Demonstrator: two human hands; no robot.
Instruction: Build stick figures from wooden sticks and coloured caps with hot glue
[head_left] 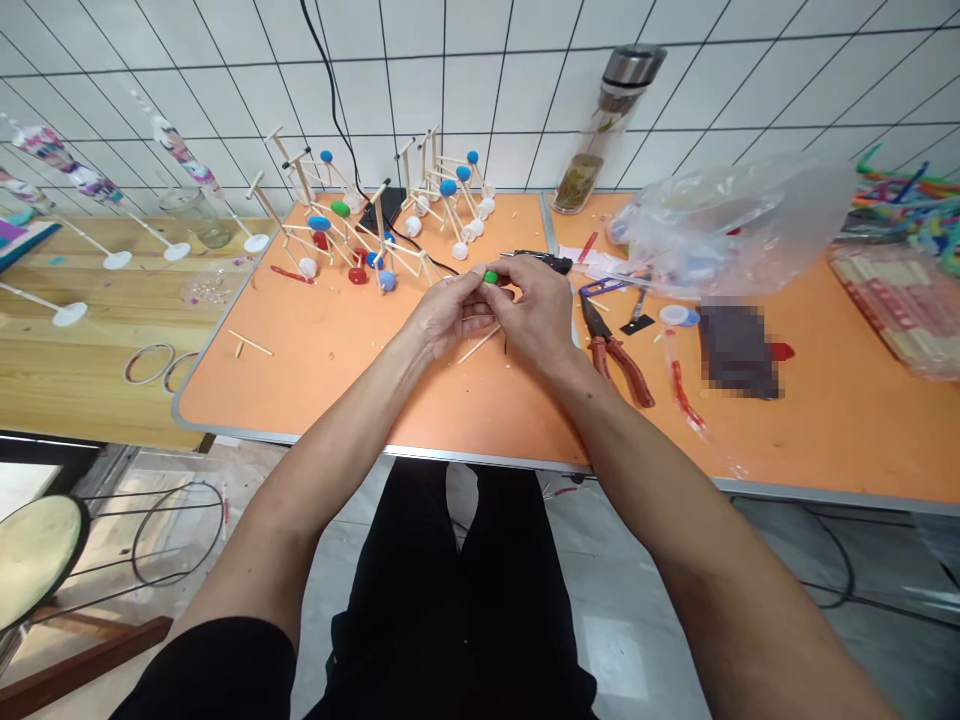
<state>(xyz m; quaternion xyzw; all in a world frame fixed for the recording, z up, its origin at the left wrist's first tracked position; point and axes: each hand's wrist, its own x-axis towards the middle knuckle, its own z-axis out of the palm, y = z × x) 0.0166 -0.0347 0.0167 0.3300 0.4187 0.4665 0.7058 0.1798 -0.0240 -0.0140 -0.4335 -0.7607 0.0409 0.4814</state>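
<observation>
My left hand (450, 308) and my right hand (538, 308) meet over the orange table. Between their thumbs and fingertips they pinch a small green round piece (491, 277), mostly covered by the fingers. A thin wooden stick (478, 345) shows just below my hands; whether they touch it I cannot tell. Beyond my left hand stand several stick frames with round coloured ends, among them a blue one (448, 188), a green one (340, 209) and a red one (358, 276). Pliers with red handles (611, 345) lie beside my right hand.
A glass flask (600, 130) stands by the tiled wall. To the right are a clear plastic bag (735, 225), a blurred dark object (737, 350), a blue-and-white cap (679, 316) and packed sticks (900, 310). The orange table's metal edge (472, 460) runs before my legs.
</observation>
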